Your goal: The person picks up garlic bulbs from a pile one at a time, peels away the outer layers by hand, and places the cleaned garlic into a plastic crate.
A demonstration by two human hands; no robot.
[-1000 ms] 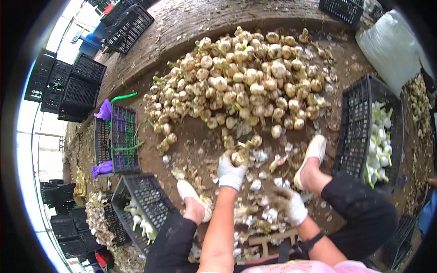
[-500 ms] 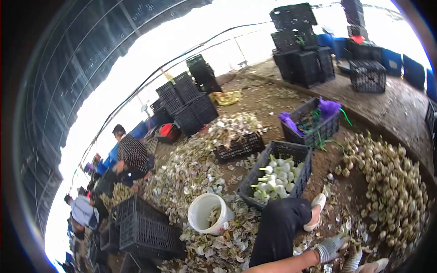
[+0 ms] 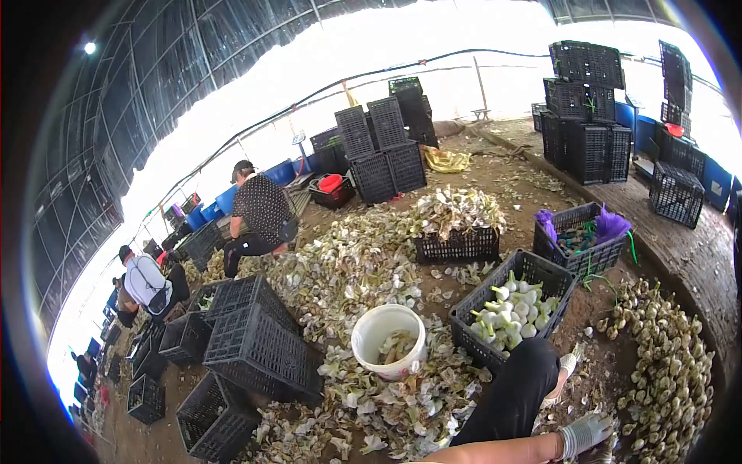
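Note:
My left hand [image 3: 585, 435], in a grey-white glove, is at the bottom right with its fingers curled. What lies in them, if anything, is hidden. Only a blurred bit of my right hand [image 3: 606, 452] shows just below it, and its fingers cannot be made out. To the right spreads a heap of untrimmed garlic bulbs [image 3: 671, 371] with brownish skins. Beyond my knee stands a black crate [image 3: 473, 349] holding clean white garlic bulbs [image 3: 516, 308] with short green stems.
Peeled garlic skins [image 3: 363, 263] cover the ground around a white bucket [image 3: 389, 317]. A crate with purple netting [image 3: 613, 224] stands behind the garlic crate. Stacked black crates [image 3: 263, 340] rise at left. One person [image 3: 263, 205] crouches farther back, another [image 3: 147, 278] at far left.
My head has turned left and levelled, so the scene sits lower and farther right in view. My hands have moved toward the bottom edge, and the right one shows less.

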